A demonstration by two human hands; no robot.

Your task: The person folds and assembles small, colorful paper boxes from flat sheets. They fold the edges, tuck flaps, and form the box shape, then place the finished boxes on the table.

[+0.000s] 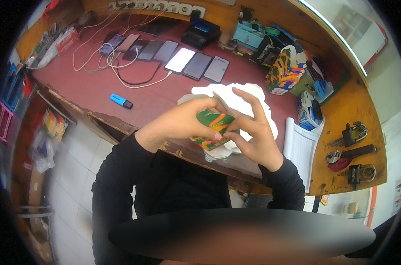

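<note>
A small cardboard box point(213, 119), printed in green, orange and yellow and partly folded, is between my hands above the table's front edge. My left hand point(189, 117) is closed round its left side, thumb on the printed face. Thumb and forefinger of my right hand point(255, 134) pinch its right edge, with another finger raised. The inside of the box is mostly hidden. Beneath and behind the hands lie flat white cut-out card sheets point(264, 104) with wavy edges.
Several phones point(181, 60) lie across the dark red table point(94, 84), some on charging cables. A blue highlighter point(121, 101) is at left. Finished-looking patterned boxes point(283, 73) stand at right, near papers point(300, 150) and padlocks point(361, 173). A black printer-like device point(201, 34) sits at the back.
</note>
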